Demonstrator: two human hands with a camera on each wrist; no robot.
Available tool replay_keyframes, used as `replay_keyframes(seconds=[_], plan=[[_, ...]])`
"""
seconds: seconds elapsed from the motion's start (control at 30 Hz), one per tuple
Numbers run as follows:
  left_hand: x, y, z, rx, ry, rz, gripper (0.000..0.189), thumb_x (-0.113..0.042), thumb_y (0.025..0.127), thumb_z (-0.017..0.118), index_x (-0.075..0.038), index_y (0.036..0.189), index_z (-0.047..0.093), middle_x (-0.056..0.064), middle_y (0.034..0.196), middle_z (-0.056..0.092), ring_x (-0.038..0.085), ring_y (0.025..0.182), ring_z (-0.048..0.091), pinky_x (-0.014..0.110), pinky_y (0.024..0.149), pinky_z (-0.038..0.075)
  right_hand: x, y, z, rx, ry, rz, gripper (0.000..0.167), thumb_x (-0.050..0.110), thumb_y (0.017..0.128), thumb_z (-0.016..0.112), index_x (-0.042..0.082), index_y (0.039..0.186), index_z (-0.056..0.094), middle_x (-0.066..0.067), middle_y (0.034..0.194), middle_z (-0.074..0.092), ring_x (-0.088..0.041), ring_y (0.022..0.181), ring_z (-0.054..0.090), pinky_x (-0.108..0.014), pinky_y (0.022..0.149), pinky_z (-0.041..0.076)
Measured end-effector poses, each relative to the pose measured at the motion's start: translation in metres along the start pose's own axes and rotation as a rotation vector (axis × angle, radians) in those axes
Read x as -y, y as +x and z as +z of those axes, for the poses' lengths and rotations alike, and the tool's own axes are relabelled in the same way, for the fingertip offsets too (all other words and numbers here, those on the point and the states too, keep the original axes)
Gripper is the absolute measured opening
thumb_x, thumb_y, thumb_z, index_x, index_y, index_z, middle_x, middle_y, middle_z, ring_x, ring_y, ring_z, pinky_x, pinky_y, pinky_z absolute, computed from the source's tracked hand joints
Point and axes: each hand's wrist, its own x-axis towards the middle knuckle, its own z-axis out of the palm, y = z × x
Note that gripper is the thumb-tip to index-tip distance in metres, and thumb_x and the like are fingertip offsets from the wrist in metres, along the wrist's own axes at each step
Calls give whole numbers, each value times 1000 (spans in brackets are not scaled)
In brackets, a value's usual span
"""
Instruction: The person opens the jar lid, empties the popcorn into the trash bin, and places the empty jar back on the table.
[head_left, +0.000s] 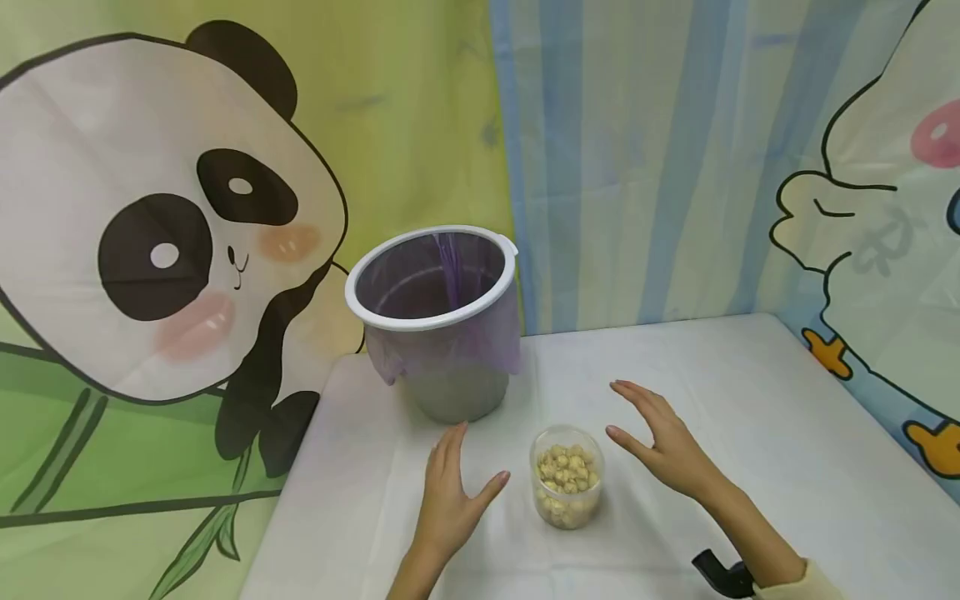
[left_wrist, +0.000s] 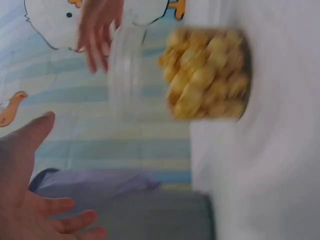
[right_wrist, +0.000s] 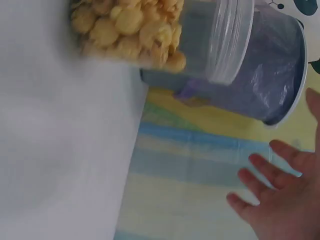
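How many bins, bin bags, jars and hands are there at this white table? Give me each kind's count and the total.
Bin: 1
Purple bag: 1
Jar: 1
Left hand and right hand: 2
Total: 5

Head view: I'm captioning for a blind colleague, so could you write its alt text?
An open left hand and open right hand flank a clear tub of popcorn-like pieces on a white table, not touching it. Farther back stands a bin lined with a purple bag, before a cartoon backdrop.
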Motion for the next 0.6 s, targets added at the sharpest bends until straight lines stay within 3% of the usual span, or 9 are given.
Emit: replay_keyframes(seconds=[0.13,0.3,0.43,0.6], plan=[[-8,-13,31,-11,-98,-10,104,-59,65,72,-6,143,26,11,137,38,31,124,40,51,95,38,9,8,19,42,120,-47,59,25,88,63,17,140,38,-5,140,40,-30,127,35,-61,92,34],[-13,-21,71,12,-179,-32,115,-57,58,78,-4,144,21,12,139,35,32,124,39,51,95,39,19,13,44,129,176,-62,65,31,84,66,18,141,37,-4,140,39,-31,127,35,-62,91,34],[-13,-25,99,15,-255,-64,117,-52,57,81,-4,144,19,14,142,31,34,125,37,52,95,38,25,11,56,204,133,-70,78,45,79,68,18,143,32,-9,142,36,-33,126,34,-63,91,33],[-8,-26,121,20,-323,-107,118,-49,56,83,-6,144,17,11,142,31,29,126,37,50,97,37,28,12,63,200,48,-123,92,57,69,70,12,142,35,-9,140,38,-29,125,36,-58,94,33]])
